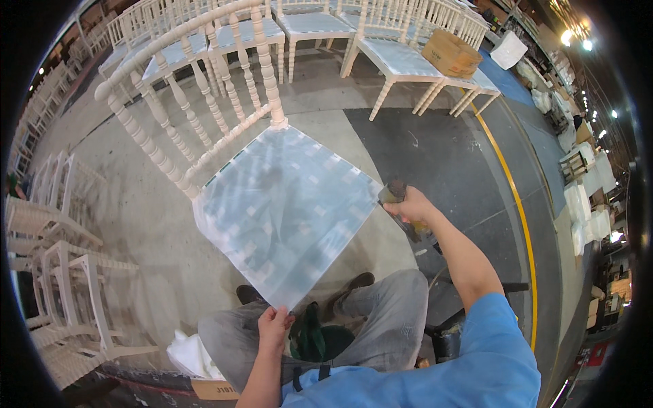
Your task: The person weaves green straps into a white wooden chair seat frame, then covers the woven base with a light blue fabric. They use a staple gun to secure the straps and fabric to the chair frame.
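A white chair (pixel 204 102) with turned spindles stands in front of me, its seat (pixel 286 204) covered by a thin translucent sheet over a woven pattern. My left hand (pixel 273 323) pinches the near corner of that sheet at the seat's front tip. My right hand (pixel 408 205) is closed around a dark tool (pixel 394 192) with a yellowish body, held at the seat's right corner. My knees in grey trousers sit just below the seat.
Rows of white chairs (pixel 381 34) stand behind, one bearing a cardboard box (pixel 451 53). More white frames (pixel 61 272) are stacked at left. A yellow floor line (pixel 520 211) runs along the right. White cloth (pixel 190 353) lies by my left knee.
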Available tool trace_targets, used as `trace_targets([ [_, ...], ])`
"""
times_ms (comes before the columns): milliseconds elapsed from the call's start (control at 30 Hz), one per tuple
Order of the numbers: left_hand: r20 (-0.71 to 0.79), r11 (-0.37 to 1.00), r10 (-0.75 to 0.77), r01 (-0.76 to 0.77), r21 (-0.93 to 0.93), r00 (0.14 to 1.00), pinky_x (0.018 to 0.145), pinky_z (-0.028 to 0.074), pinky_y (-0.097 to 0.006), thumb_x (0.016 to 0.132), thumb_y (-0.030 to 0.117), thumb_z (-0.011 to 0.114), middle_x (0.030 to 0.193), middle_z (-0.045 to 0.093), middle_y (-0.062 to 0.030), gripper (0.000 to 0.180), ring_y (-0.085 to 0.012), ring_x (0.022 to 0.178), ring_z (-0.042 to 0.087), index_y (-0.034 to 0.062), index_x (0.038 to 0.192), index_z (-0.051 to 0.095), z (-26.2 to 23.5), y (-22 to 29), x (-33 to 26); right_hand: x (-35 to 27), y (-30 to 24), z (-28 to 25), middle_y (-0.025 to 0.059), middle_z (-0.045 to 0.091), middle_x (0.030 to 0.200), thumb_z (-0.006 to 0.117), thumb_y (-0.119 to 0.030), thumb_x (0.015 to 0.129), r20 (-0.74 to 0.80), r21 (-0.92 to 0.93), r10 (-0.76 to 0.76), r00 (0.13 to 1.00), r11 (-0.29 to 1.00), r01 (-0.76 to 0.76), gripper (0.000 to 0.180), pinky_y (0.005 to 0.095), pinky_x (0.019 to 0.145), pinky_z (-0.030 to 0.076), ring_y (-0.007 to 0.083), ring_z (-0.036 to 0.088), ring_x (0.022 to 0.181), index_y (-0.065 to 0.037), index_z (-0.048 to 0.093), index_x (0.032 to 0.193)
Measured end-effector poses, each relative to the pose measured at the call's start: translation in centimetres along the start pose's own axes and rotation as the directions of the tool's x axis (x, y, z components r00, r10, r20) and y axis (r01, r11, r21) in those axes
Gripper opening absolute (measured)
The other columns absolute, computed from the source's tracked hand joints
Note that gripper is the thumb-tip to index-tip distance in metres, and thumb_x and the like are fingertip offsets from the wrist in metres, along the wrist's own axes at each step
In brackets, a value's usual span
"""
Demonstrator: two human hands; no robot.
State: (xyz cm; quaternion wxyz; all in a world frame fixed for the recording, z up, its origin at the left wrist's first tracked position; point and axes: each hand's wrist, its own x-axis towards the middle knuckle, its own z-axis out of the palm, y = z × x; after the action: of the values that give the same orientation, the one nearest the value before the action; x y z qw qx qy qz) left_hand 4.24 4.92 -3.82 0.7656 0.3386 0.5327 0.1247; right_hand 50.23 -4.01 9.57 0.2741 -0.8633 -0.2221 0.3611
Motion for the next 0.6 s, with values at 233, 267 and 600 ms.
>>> trace_targets([
  [233, 0.011, 0.998, -0.016, 0.015, 0.053, 1.000, 0.076, 0.051, -0.030, 0.101, 0.026, 0.067, 0.090, 0.070, -0.0027, 0.021, -0.0160, 0.084, 0.069, 0.0070, 0.108, 0.067, -0.2, 0.0, 0.0, -2.1, 0.0, 2.4, 0.0036, 0.068, 0.079, 0.084, -0.023, 0.084, 0.129, 0.088, -0.017, 0.991, 0.996, 0.006, 0.032, 0.0291, 0.047, 0.045, 0.0116, 0.055, 0.051, -0.002, 0.070, 0.104],
  [267, 0.006, 0.998, -0.019, 0.019, 0.052, 1.000, 0.076, 0.050, -0.030, 0.101, 0.026, 0.067, 0.090, 0.070, -0.0027, 0.021, -0.0160, 0.085, 0.069, 0.0070, 0.109, 0.067, -0.2, -0.1, 0.0, -2.2, -0.2, 2.9, 0.0036, 0.068, 0.079, 0.084, -0.024, 0.084, 0.129, 0.079, -0.011, 0.992, 0.997, 0.001, 0.033, 0.0291, 0.047, 0.045, 0.0117, 0.056, 0.052, -0.002, 0.070, 0.105],
  [600, 0.009, 0.999, 0.041, -0.041, -0.029, 0.999, 0.071, 0.045, -0.030, 0.102, 0.025, 0.066, 0.085, 0.069, -0.0017, 0.016, -0.0131, 0.077, 0.064, 0.0097, 0.096, 0.066, -0.5, -0.4, 0.2, -5.2, -3.1, 4.5, 0.0049, 0.069, 0.080, 0.085, -0.029, 0.084, 0.155, -0.032, 0.056, 0.986, 0.998, -0.051, 0.040, 0.0295, 0.050, 0.047, 0.0122, 0.057, 0.053, -0.001, 0.070, 0.108],
])
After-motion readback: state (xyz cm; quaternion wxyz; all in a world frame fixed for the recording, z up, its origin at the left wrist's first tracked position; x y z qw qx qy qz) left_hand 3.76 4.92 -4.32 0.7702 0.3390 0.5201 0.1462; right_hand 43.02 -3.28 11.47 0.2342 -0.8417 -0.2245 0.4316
